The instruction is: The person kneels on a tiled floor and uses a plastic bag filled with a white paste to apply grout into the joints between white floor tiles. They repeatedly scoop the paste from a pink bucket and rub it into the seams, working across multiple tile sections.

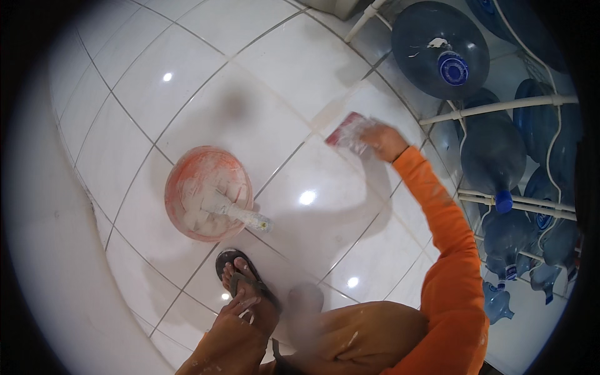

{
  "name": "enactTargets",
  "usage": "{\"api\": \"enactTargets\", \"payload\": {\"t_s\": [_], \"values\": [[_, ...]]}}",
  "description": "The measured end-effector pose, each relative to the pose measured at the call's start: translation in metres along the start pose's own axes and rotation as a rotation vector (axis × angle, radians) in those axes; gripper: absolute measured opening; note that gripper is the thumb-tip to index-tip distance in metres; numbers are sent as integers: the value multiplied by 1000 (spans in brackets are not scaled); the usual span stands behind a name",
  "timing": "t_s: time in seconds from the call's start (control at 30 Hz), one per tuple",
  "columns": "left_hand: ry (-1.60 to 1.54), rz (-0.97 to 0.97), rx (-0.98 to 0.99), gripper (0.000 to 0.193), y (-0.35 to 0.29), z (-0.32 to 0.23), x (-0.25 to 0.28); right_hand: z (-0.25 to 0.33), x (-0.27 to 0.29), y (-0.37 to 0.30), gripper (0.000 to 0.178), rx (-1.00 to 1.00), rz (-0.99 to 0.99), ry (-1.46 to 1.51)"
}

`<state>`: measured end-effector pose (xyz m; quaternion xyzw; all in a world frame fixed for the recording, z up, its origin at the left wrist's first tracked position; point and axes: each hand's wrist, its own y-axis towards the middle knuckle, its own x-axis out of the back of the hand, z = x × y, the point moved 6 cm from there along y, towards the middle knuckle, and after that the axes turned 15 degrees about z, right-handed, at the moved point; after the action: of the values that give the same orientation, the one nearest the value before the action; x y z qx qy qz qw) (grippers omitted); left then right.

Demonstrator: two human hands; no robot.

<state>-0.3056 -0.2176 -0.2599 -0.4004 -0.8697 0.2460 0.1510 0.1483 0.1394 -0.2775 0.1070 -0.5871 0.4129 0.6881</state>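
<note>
Nearest the lens, a knee, a blurred pale shape I cannot identify, and a sandalled foot (245,278) sit on the white tiled floor (206,81), with the orange bowl (208,192) of white paste and its tool handle (247,215) just beyond; the left hand cannot be made out, so its grip is unknown. Farther out, the right hand (382,140) is closed on a red-edged float (349,132) lying on a grout line beside the blue water bottles (494,156); I judge flat, firm strokes diagonal to the joint would serve best.

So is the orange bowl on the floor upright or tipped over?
Upright: the orange bowl sits on its base on the tiled floor, open side up, with white paste and a tool inside.
</note>
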Motion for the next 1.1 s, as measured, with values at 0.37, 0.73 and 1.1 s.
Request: {"api": "enactTargets", "payload": {"t_s": [0.37,0.73,1.1], "values": [[-18,13,14,46,-2,-3,4,-20,116,199,44,-423,-155,152],[-81,49,40,48,-1,2,-1,-74,63,201,57,48,6,-53],[-55,92,37,49,9,-7,4,4,28,75,26,-580,24,-60]]}}
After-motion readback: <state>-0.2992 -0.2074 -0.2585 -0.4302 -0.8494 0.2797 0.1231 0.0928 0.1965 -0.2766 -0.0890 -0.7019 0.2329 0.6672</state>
